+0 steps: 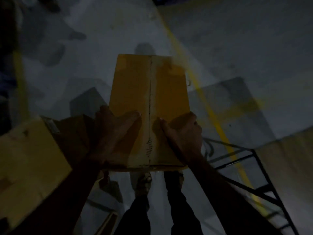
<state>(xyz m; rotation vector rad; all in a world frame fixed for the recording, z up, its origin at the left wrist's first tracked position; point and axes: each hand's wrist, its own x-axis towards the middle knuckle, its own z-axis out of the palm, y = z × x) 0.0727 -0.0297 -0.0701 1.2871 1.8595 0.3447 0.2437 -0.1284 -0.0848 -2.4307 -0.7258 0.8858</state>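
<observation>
Filling the frame, the grey floor [245, 48] carried a yellow line [215, 119]. At the centre, the cardboard box [149, 95] hung above it, taped seam up, probably for carrying. The left hand [115, 131] and right hand [184, 133] clamped its near sides, thumbs lying on top, likely to keep it level.

The grey concrete floor [245, 48] bears a yellow painted line [218, 128] that runs diagonally from the top towards the lower right. A sandalled foot [143, 183] stands on it. A black metal frame [253, 151] stands just to the right, across the line.
</observation>
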